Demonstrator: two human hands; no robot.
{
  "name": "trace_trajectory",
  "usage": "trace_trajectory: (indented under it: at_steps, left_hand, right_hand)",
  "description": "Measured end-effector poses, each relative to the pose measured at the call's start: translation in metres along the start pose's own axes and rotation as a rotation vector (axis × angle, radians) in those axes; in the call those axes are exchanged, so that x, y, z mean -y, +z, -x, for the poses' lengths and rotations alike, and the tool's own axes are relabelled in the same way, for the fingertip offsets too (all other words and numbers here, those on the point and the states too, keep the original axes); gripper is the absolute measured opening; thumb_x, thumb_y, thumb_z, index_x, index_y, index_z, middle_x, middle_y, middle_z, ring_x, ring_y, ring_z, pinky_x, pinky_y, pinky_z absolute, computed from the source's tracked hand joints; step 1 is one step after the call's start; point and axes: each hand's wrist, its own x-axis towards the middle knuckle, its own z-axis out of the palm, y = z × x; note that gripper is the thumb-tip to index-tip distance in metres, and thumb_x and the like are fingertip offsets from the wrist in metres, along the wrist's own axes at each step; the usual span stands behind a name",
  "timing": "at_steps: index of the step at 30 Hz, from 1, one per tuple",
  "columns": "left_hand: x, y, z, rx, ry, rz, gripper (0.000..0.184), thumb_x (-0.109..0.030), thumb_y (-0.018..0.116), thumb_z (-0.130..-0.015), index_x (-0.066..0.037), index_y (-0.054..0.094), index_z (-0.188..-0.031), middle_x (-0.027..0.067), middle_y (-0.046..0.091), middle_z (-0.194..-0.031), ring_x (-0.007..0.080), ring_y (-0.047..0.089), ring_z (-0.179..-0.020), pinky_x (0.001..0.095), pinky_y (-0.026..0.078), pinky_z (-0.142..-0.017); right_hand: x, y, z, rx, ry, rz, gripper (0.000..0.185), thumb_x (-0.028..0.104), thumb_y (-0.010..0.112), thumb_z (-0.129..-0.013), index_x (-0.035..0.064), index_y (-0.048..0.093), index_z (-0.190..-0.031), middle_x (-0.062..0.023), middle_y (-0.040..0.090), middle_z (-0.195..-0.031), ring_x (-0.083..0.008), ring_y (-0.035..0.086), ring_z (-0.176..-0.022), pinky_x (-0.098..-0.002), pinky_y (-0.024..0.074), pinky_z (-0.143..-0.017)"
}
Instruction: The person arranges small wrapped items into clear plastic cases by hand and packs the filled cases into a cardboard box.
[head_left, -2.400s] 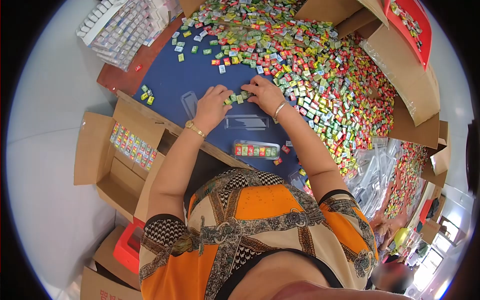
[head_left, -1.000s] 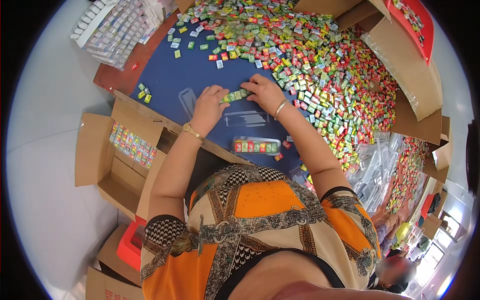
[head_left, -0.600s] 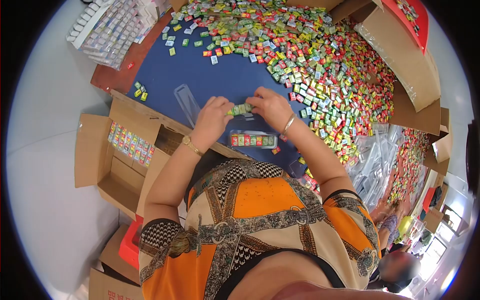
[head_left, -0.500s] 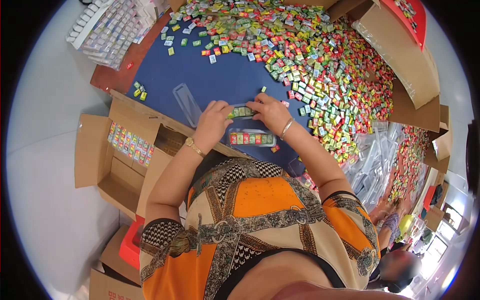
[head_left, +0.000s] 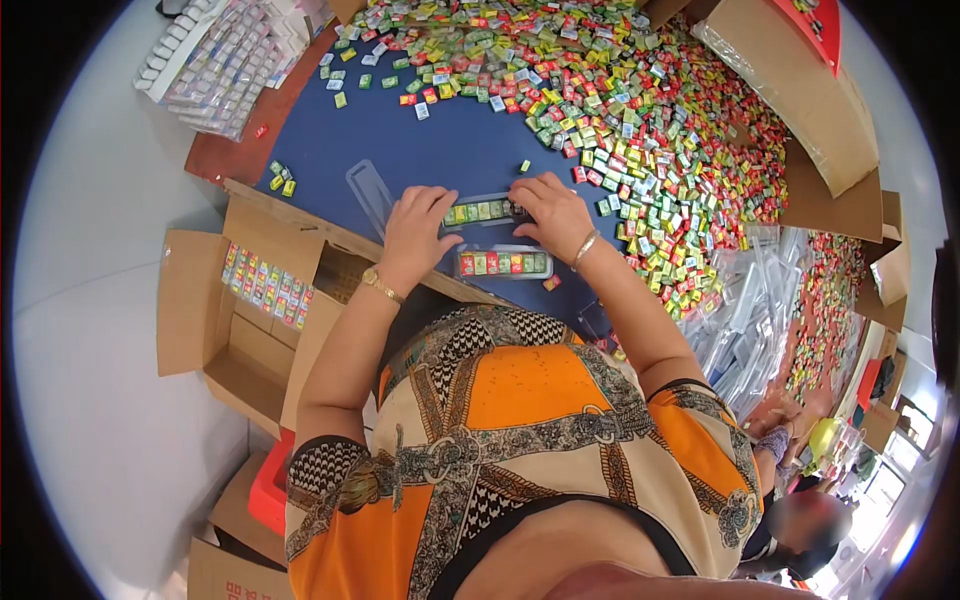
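Note:
A clear plastic tray [head_left: 487, 197] lies on the blue table top with a row of small green, yellow and pale packs [head_left: 478, 212] in it. My left hand [head_left: 418, 228] is at its left end, thumb and fingers apart on either side. At the right end, my right hand [head_left: 556, 215] has its fingers above and its thumb below, also apart; they partly hide the last dark-looking pack. Just nearer to me sits a second clear tray [head_left: 548, 265] with red and green packs [head_left: 503, 262]. Another clear tray [head_left: 368, 192] lies to the left.
A large heap of small packs [head_left: 650, 130] covers the far and right table. Clear trays [head_left: 745, 325] pile up at right. Cardboard boxes [head_left: 255, 375] stand at left, one holding packs in rows; white packaging [head_left: 220, 65] lies far left. Another person [head_left: 800, 530] is at lower right.
Both hands have spread apart, away from the middle of the row, and their fingers have opened wider. More of the packs in the tray now show. The whole view has shifted slightly.

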Motion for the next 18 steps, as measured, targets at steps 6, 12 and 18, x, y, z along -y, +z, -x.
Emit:
trace_trajectory:
  at_steps: [6, 12, 18]
  left_hand:
    - [0.002, -0.005, -0.004, 0.131, 0.006, 0.083, 0.045, -0.013, 0.083, -0.068, -0.005, 0.066, -0.110, 0.0078, 0.063, -0.109, 0.0282, 0.057, -0.105, 0.0392, 0.049, -0.091]
    - [-0.033, -0.031, 0.022, 0.186, 0.045, 0.210, 0.047, -0.014, 0.082, -0.068, -0.005, 0.065, -0.112, 0.0074, 0.061, -0.107, 0.0274, 0.057, -0.105, 0.0391, 0.047, -0.093]
    - [-0.041, -0.020, 0.040, 0.163, 0.047, 0.146, 0.049, -0.015, 0.082, -0.070, -0.005, 0.065, -0.114, 0.0087, 0.062, -0.109, 0.0281, 0.058, -0.105, 0.0397, 0.049, -0.089]
  right_hand:
    - [0.001, -0.010, -0.004, 0.072, -0.036, 0.007, 0.039, 0.013, 0.082, -0.067, 0.0100, 0.062, -0.101, -0.0035, 0.063, -0.104, -0.0274, 0.058, -0.102, -0.0380, 0.0506, -0.087]
    - [0.026, -0.047, 0.035, 0.076, -0.073, -0.127, 0.041, 0.013, 0.084, -0.065, 0.0096, 0.062, -0.099, -0.0039, 0.063, -0.104, -0.0281, 0.058, -0.099, -0.0379, 0.0504, -0.086]
    - [0.036, -0.035, 0.058, 0.108, -0.007, -0.099, 0.041, 0.014, 0.084, -0.065, 0.0089, 0.061, -0.098, -0.0049, 0.062, -0.103, -0.0290, 0.059, -0.099, -0.0389, 0.0504, -0.084]
